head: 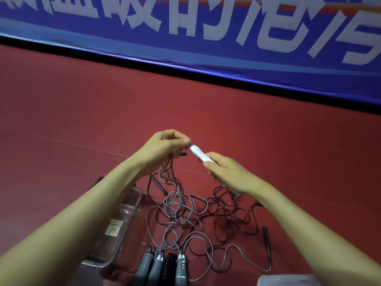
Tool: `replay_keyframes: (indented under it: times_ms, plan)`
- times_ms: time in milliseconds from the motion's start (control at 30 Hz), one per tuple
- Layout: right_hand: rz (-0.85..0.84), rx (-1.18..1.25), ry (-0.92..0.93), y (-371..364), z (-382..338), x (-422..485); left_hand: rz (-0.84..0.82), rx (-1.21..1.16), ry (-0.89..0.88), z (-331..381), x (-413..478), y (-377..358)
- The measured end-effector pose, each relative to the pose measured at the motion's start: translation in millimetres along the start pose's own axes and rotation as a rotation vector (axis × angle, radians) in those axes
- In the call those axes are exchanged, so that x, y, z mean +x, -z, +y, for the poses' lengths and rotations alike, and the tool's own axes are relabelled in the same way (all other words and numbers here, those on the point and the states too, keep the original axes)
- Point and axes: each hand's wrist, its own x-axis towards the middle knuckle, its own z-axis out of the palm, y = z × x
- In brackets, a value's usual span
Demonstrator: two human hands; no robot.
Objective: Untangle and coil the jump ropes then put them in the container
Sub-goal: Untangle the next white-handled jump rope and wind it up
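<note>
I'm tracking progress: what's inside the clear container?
No rope shows inside the clear container; only a pale label is visible. The left forearm covers much of it, so that part can't be checked.

Legible text: banner only.
Large white Chinese characters across blue banner [206,52] behind red floor; "的" read near centre, neighbours cropped at top, not read.

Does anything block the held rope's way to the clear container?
Nothing solid. But the cord of the white handle runs from the left hand into the tangle of gray and black ropes beside the clear container, and the left forearm crosses over it.
</note>
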Motion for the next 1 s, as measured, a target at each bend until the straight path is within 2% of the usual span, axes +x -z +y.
replay_keyframes:
  times_ms: [67,167,433,533,600,733,800,933,1000]
  plan:
    - [0.060,-0.169,0.033,-1.7,3.4,-1.0,-0.001,0.039,-0.013,-1.2,0.6,0.5]
    - [0.104,-0.194,0.037,-2.1,6.2,-1.1,0.041,0.061,-0.072,-0.9,0.7,-1.5]
    - [0.068,0.082,-0.007,-0.5,7.6,2.6,0.091,0.030,-0.124,-1.7,3.1,-3.1]
    - [0.123,0.172,0.009,-1.1,8.8,6.4,0.118,0.000,-0.106,-0.4,3.6,-4.0]
    - [0.188,0.242,0.021,-2.5,8.2,9.7,0.063,-0.016,-0.021,0.1,2.0,-5.9]
    - [0.383,0.507,0.022,4.6,2.4,12.8,-0.197,0.112,0.123,-4.6,-7.3,-17.8]
    - [0.476,0.674,0.022,12.2,0.8,12.9,-0.283,0.030,0.158,-5.6,-11.5,-27.6]
    - [0.569,1.175,0.054,23.3,-5.6,16.4,-0.384,-0.028,0.177,-11.7,-20.2,-50.0]
    - [0.611,1.285,0.066,27.0,-7.6,19.2,-0.383,-0.031,0.185,-20.2,-22.9,-59.5]
